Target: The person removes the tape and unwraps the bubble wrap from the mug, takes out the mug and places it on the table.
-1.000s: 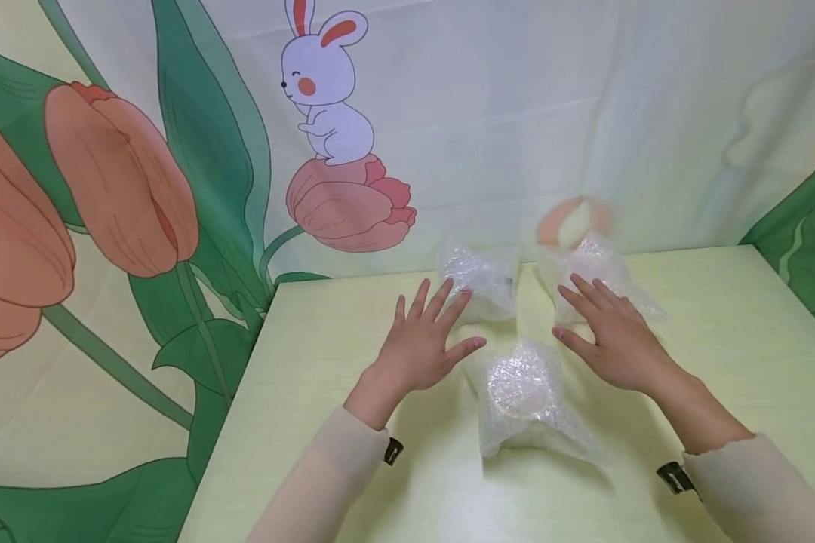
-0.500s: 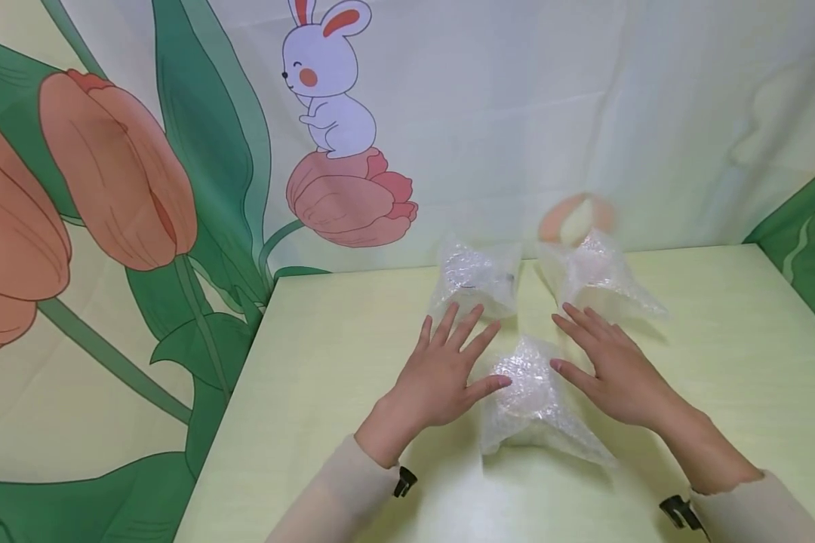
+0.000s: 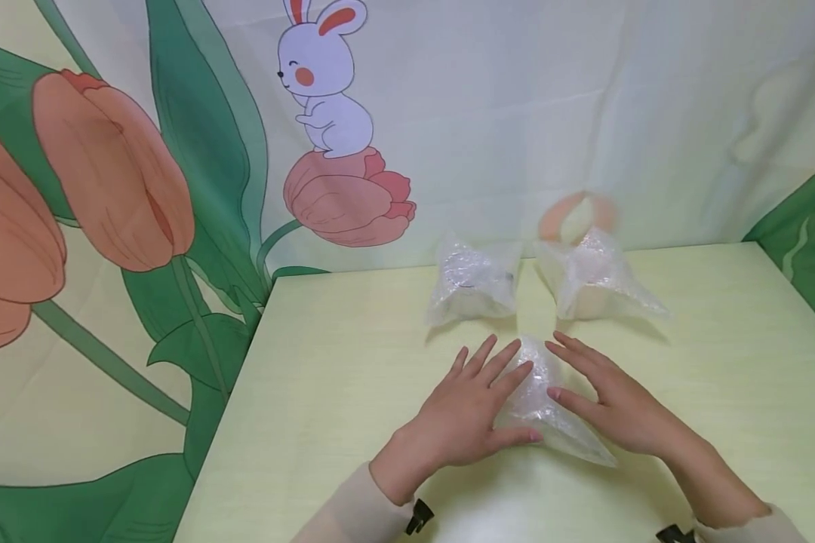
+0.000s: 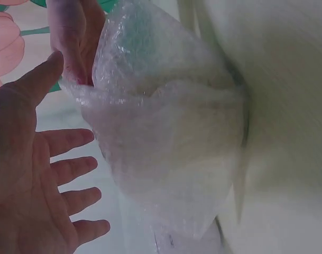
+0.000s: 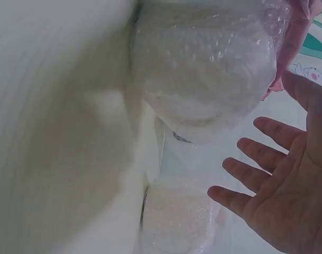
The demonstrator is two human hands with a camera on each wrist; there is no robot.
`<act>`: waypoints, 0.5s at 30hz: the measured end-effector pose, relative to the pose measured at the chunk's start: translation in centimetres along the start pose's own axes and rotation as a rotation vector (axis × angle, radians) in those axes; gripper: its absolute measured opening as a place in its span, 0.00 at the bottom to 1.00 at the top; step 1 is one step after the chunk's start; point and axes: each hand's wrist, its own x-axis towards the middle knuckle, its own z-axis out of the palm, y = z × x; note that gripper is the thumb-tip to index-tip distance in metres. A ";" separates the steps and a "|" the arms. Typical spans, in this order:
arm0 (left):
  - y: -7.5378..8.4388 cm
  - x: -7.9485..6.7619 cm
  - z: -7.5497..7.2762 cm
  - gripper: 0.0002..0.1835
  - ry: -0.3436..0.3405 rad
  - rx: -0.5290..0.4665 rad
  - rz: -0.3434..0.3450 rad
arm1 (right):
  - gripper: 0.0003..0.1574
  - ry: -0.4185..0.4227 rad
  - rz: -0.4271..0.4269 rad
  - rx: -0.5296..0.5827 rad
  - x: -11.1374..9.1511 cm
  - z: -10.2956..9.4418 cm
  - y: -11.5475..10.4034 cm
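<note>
Bubble-wrapped, the front packet [image 3: 538, 400] has both hands [image 3: 458, 415] [image 3: 621, 407] (spread wide) beside it, drawn back from the rear packets [image 3: 475, 283] [image 3: 599, 273].

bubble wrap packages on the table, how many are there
3: the front package, partly covered by the left hand in the head view; the back left package; and the back right package. No others show.

Table [image 3: 326, 377] pale yellow-green. On table: three shiny, see-through whitish bubble-wrap bundles [image 3: 475, 283]. Behind table: white cloth [image 3: 482, 113], printed white bunny [image 3: 342, 124] with orange cheek [image 3: 304, 77], pink flower [image 3: 342, 200]. Left of table: orange tulips [image 3: 122, 181], green leaves [image 3: 204, 121]. Sleeves [image 3: 363, 509] cream, clips [image 3: 419, 517] black.
</note>
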 end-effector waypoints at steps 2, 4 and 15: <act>0.2 0.0 0.1 0.48 0.000 0.004 0.014 | 0.42 -0.005 0.000 0.034 -0.3 0.3 0.1; 0.3 0.0 0.1 0.48 -0.006 0.005 0.023 | 0.43 -0.005 0.005 0.060 -0.6 0.5 0.1; 0.6 0.2 -0.3 0.34 -0.014 -0.064 0.008 | 0.44 0.039 0.030 0.125 -1.5 1.8 0.4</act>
